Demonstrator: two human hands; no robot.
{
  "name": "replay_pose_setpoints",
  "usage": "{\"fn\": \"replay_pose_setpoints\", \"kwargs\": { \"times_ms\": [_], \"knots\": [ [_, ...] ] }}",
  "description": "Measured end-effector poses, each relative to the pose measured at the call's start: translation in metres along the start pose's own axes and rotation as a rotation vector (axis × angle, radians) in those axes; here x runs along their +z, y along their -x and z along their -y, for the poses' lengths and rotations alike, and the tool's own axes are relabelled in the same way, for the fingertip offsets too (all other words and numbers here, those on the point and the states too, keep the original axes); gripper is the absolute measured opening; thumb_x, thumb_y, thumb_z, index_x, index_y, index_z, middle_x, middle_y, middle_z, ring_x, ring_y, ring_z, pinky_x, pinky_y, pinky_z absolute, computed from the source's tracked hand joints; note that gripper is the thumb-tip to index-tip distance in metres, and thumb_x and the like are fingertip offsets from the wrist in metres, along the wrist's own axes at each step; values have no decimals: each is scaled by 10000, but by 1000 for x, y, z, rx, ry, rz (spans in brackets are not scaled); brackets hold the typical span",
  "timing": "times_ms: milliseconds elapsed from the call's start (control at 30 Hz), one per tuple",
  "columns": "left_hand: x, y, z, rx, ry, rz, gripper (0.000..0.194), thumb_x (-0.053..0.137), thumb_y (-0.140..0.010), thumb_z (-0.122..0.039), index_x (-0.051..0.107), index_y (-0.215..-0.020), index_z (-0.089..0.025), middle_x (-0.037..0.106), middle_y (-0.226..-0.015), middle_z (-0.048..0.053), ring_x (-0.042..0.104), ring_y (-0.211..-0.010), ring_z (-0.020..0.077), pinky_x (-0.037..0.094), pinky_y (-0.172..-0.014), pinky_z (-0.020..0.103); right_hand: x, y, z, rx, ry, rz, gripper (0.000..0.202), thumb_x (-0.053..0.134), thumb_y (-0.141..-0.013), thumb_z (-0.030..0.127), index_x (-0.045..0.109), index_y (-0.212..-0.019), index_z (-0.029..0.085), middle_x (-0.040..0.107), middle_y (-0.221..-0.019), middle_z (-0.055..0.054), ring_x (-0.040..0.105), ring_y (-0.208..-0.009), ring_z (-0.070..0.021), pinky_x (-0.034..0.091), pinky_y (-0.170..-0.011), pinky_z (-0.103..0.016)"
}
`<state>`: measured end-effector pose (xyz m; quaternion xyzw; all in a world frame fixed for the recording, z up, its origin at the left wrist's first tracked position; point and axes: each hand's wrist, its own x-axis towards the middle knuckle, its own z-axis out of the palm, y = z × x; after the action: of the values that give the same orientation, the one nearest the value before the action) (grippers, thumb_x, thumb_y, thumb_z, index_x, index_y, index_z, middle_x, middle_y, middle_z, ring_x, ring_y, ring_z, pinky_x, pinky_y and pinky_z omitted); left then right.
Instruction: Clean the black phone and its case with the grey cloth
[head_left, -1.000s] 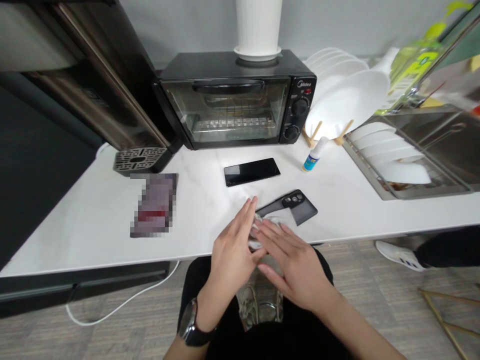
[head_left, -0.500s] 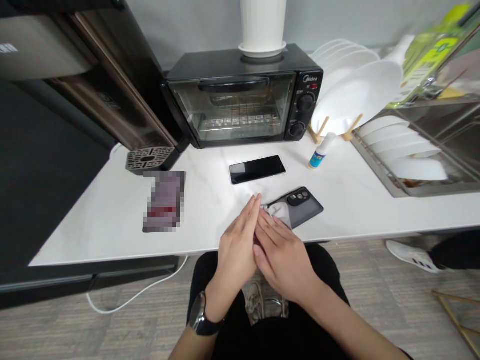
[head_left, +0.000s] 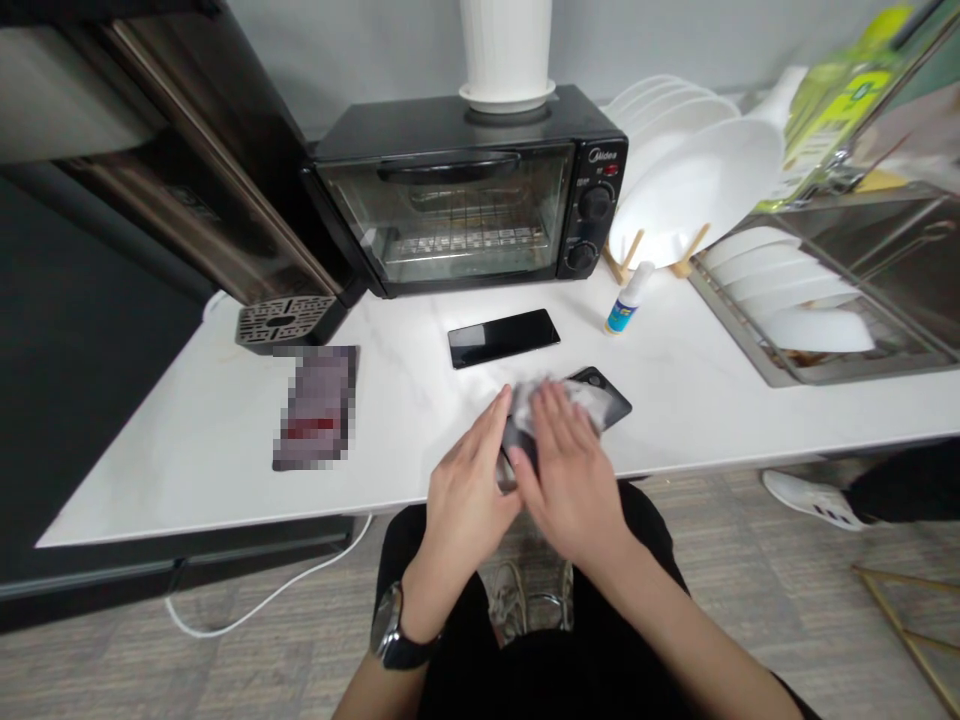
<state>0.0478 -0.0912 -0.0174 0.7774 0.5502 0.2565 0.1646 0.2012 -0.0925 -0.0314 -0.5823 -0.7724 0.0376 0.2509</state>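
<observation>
A dark grey phone (head_left: 619,406) lies back up near the counter's front edge, its camera bump partly covered. My left hand (head_left: 466,485) holds its left end, with the fingers along the edge and the thumb near the front corner. On top of the phone, my right hand (head_left: 574,485) presses a crumpled light grey cloth (head_left: 598,402) under its fingers. A second phone (head_left: 504,338), with a black glossy screen facing up, lies just beyond. Farther right stands a small spray bottle (head_left: 625,305) with a white cap and a blue label.
Behind sits a black toaster oven (head_left: 465,200) bearing a white pot (head_left: 507,50). A drinks machine (head_left: 285,318) and a pixelated purplish item (head_left: 319,400) are at left. White plates (head_left: 697,190) stand in a wooden rack beside the sink (head_left: 787,375). Another person's shoe (head_left: 806,498) shows below.
My right hand has moved away from my left and further onto the phone, bringing the cloth over its camera area. More of the phone's left end now shows between my hands.
</observation>
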Motion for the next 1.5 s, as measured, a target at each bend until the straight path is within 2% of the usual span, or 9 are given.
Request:
{"fn": "replay_pose_setpoints", "kwargs": {
  "times_ms": [233, 433, 567, 733, 867, 1033, 1167, 1333, 1500],
  "knots": [
    [1, 0, 1, -59, 23, 18, 951, 637, -923, -123, 129, -1700, -330, 443, -1685, 83, 544, -1488, 245, 515, -1217, 435, -24, 25, -14, -383, -161, 180, 495, 443, -1062, 295, 542, -1528, 158, 502, -1628, -55, 435, -1567, -176, 425, -1311, -433],
    [1, -5, -6, -90, 38, 13, 1152, 881, -825, -394, 127, -1695, -359, 509, -1642, 68, 575, -1459, 253, 507, -1221, 434, -23, 15, -68, -29, 119, 18, 682, 442, -1068, 524, 347, -1656, 192, 348, -1711, -107, 387, -1594, -314, 386, -1285, -622],
    [0, -5, -4, -86, 43, 12, 1101, 856, -844, -332, 154, -1693, -344, 514, -1638, 71, 582, -1453, 252, 522, -1207, 435, -6, -1, -38, 161, 121, -69, 880, 445, -1016, 670, 396, -1609, 23, 288, -1709, -243, 310, -1608, -426, 348, -1287, -656],
    [0, -4, 1, -49, 21, 18, 837, 541, -962, -94, 193, -1688, -323, 443, -1685, 67, 536, -1495, 226, 513, -1217, 418, -5, 11, 14, -172, -99, 101, 722, 465, -1048, 539, 482, -1552, 22, 368, -1687, -187, 363, -1607, -297, 405, -1314, -501],
    [0, -5, -1, -89, 38, 39, 952, 731, -912, -206, 189, -1687, -315, 484, -1658, 86, 577, -1459, 255, 537, -1192, 430, -24, 27, -14, -319, -115, 181, 599, 482, -1057, 511, 532, -1533, 151, 454, -1659, -67, 441, -1564, -217, 449, -1291, -457],
    [-1, -7, -7, -109, 48, 32, 1118, 888, -817, -380, 182, -1684, -356, 531, -1624, 79, 583, -1451, 273, 521, -1204, 458, -29, 12, -72, -70, 91, 49, 712, 450, -1057, 559, 346, -1656, 189, 384, -1697, -86, 387, -1595, -295, 408, -1288, -581],
    [-2, -8, -7, -104, 39, 35, 1101, 870, -828, -329, 180, -1687, -338, 551, -1608, 73, 586, -1449, 257, 526, -1199, 436, -10, -2, -48, 98, 125, -47, 828, 412, -1038, 642, 410, -1606, 38, 347, -1697, -187, 337, -1608, -371, 379, -1294, -606],
    [-1, -5, 0, -50, 30, 35, 862, 591, -941, -96, 207, -1684, -305, 474, -1665, 83, 573, -1462, 229, 532, -1190, 404, -5, 9, 10, -180, -57, 98, 698, 440, -1061, 507, 469, -1564, 24, 375, -1688, -164, 369, -1604, -288, 391, -1324, -492],
    [-2, -6, -3, -81, 54, 54, 1014, 788, -889, -269, 171, -1692, -318, 527, -1624, 99, 585, -1450, 268, 538, -1184, 444, -24, 16, -37, -293, -36, 157, 663, 471, -1051, 563, 451, -1597, 188, 404, -1688, -59, 383, -1599, -244, 421, -1299, -525]
  ]
}}
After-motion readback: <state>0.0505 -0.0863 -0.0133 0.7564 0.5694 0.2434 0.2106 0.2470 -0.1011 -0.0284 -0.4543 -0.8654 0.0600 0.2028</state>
